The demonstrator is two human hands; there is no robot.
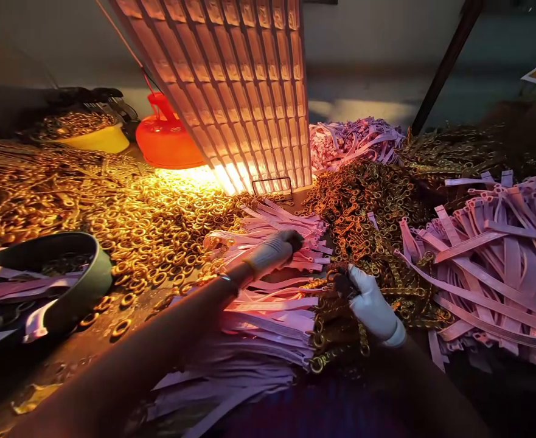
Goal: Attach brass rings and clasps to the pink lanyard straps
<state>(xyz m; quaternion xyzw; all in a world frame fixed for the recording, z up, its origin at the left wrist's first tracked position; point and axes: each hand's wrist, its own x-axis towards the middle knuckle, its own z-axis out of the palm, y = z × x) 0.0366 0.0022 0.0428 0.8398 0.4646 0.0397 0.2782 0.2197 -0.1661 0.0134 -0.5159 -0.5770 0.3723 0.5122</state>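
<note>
My left hand (274, 250), in a white glove with dark fingertips, is closed over a pile of pink straps (286, 225) in the middle; what its fingers hold, if anything, is hidden. To the right and nearer me, my right hand (370, 298), also gloved, is closed around gold chain links (363, 340) that hang below its fingers. A second bundle of pink straps (268, 316) lies under and in front of my left wrist. Gold chains with clasps (354, 207) are heaped just beyond my right hand.
Gold rings (158, 225) spread across the left. A green bowl (103, 267) with straps stands at the near left. Behind are a yellow container (98, 140), a red-orange lamp (170, 140) and a ribbed panel (249, 91). Pink straps (500, 255) are piled at the right.
</note>
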